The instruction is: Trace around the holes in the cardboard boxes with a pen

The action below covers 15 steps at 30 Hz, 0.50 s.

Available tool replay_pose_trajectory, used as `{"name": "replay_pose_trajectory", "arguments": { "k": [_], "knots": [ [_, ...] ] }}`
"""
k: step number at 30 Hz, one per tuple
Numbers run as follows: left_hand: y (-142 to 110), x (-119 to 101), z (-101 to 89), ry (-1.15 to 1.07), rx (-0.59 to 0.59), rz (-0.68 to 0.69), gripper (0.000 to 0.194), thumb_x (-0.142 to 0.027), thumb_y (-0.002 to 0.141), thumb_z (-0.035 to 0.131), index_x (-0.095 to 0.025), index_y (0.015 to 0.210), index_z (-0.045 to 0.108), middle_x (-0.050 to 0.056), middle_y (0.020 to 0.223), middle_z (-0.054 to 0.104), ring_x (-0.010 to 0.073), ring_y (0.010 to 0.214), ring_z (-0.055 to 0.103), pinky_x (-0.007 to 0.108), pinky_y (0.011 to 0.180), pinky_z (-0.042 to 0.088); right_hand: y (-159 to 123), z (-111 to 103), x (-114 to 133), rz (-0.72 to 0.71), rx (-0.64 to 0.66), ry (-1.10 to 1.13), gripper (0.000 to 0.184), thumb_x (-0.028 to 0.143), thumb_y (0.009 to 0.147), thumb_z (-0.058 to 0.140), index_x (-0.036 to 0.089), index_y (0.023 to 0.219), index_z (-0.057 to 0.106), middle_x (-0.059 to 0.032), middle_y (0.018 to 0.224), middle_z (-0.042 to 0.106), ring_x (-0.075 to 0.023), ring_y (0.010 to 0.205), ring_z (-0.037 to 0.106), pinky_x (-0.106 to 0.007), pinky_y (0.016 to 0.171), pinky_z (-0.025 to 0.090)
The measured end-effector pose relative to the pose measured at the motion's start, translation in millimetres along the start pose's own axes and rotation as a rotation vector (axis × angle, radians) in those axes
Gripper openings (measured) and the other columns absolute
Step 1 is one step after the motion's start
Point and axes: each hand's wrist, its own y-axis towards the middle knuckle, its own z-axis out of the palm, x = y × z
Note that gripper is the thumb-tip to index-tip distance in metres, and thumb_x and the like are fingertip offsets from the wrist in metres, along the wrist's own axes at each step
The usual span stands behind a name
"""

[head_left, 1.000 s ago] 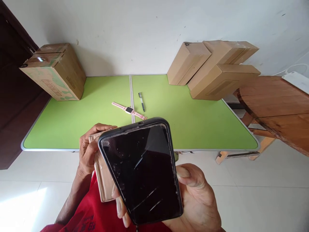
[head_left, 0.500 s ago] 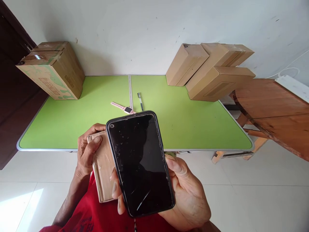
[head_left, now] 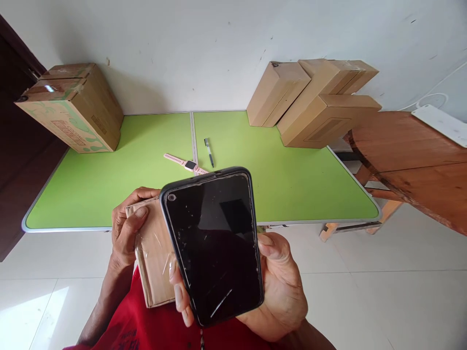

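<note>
A black smartphone (head_left: 219, 248) with a dark, scratched screen facing me is gripped in my right hand (head_left: 280, 287), thumb on its right edge and fingertips around the left. Behind and to the left of it, my left hand (head_left: 127, 228) pinches a small flat cardboard box (head_left: 155, 257) with clear tape on it, the thumb on its upper face. The phone covers the box's right part. Beyond the phone, a pink smartwatch (head_left: 190, 166) lies on the green table (head_left: 292, 189), and a pen (head_left: 209, 152) rests just right of it.
A large taped carton (head_left: 83, 112) stands at the table's back left. Several brown boxes (head_left: 279, 92) lean together at the back right against the wall. To the right is a round wooden table (head_left: 401, 146) with a white power strip (head_left: 441, 124) on it.
The phone has tilted slightly, its top edge swinging right and showing more of its upper rim. My left hand keeps the cardboard box in much the same place. The view has shifted a little.
</note>
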Motion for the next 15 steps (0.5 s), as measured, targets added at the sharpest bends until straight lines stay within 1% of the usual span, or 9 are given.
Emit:
{"name": "replay_pose_trajectory", "arguments": {
  "k": [3, 5, 6, 8, 10, 11, 13, 15],
  "knots": [
    [0.3, -1.2, 0.3, 0.04, 0.012, -0.01, 0.04, -0.069, 0.088, 0.083, -0.031, 0.078, 0.073, 0.007, 0.082, 0.076, 0.0325, 0.073, 0.07, 0.046, 0.063, 0.056, 1.0, 0.7, 0.4, 0.028, 0.063, 0.065, 0.039, 0.062, 0.086, 0.077, 0.025, 0.099, 0.085, -0.0091, 0.096, 0.087, -0.0385, 0.102, 0.083, -0.055, 0.093, 0.068],
    [0.8, -2.2, 1.0, 0.028, 0.022, 0.013, 0.037, -0.066, 0.089, 0.082, -0.03, 0.08, 0.076, 0.006, 0.081, 0.076, 0.031, 0.073, 0.07, 0.044, 0.063, 0.054, 2.0, 1.0, 0.2, 0.042, 0.091, 0.102, 0.042, 0.063, 0.084, 0.078, 0.024, 0.099, 0.086, -0.0092, 0.095, 0.087, -0.0376, 0.096, 0.083, -0.054, 0.089, 0.069],
    [0.9, -2.5, 1.3, 0.016, 0.024, 0.026, 0.034, -0.063, 0.091, 0.081, -0.03, 0.083, 0.078, 0.005, 0.08, 0.075, 0.0297, 0.073, 0.07, 0.042, 0.064, 0.054, 2.4, 0.9, 0.0, 0.041, 0.086, 0.117, 0.04, 0.062, 0.084, 0.08, 0.025, 0.098, 0.086, -0.0086, 0.094, 0.088, -0.037, 0.095, 0.083, -0.053, 0.089, 0.069],
    [1.2, -2.9, 1.8, 0.002, 0.026, 0.035, 0.03, -0.058, 0.093, 0.079, -0.028, 0.093, 0.084, 0.004, 0.081, 0.075, 0.0272, 0.074, 0.07, 0.039, 0.064, 0.053, 2.5, 0.3, -0.6, 0.007, 0.045, 0.141, 0.032, 0.057, 0.084, 0.085, 0.027, 0.093, 0.087, -0.0061, 0.092, 0.088, -0.0359, 0.096, 0.083, -0.053, 0.093, 0.069],
    [1.7, -3.1, 2.6, -0.007, 0.029, 0.021, 0.033, -0.056, 0.093, 0.079, -0.026, 0.105, 0.088, 0.005, 0.089, 0.08, 0.0265, 0.077, 0.071, 0.038, 0.067, 0.055, 2.3, -1.2, -1.5, -0.039, 0.008, 0.157, 0.023, 0.052, 0.084, 0.089, 0.029, 0.087, 0.086, -0.0037, 0.088, 0.087, -0.0353, 0.098, 0.083, -0.054, 0.099, 0.068],
    [2.0, -3.2, 3.1, -0.016, 0.029, 0.012, 0.036, -0.056, 0.092, 0.08, -0.025, 0.108, 0.089, 0.006, 0.094, 0.082, 0.0271, 0.08, 0.073, 0.038, 0.07, 0.056, 2.1, -2.2, -2.0, -0.059, 0.001, 0.165, 0.021, 0.05, 0.085, 0.09, 0.03, 0.084, 0.086, -0.0029, 0.085, 0.087, -0.0352, 0.1, 0.083, -0.055, 0.101, 0.067],
    [2.7, -3.4, 4.2, -0.04, 0.021, -0.006, 0.038, -0.057, 0.089, 0.082, -0.025, 0.108, 0.089, 0.008, 0.102, 0.085, 0.0303, 0.087, 0.077, 0.04, 0.077, 0.06, 1.4, -4.8, -3.0, -0.078, 0.004, 0.18, 0.021, 0.05, 0.087, 0.091, 0.03, 0.081, 0.086, -0.0024, 0.081, 0.085, -0.0355, 0.102, 0.084, -0.056, 0.104, 0.066],
    [3.1, -3.6, 5.1, -0.053, 0.007, -0.017, 0.035, -0.056, 0.087, 0.083, -0.026, 0.104, 0.088, 0.009, 0.106, 0.087, 0.0338, 0.095, 0.08, 0.042, 0.083, 0.063, 0.5, -7.5, -3.9, -0.063, -0.001, 0.196, 0.022, 0.051, 0.088, 0.091, 0.03, 0.085, 0.087, -0.0031, 0.083, 0.086, -0.0365, 0.104, 0.083, -0.058, 0.106, 0.066]
  ]
}}
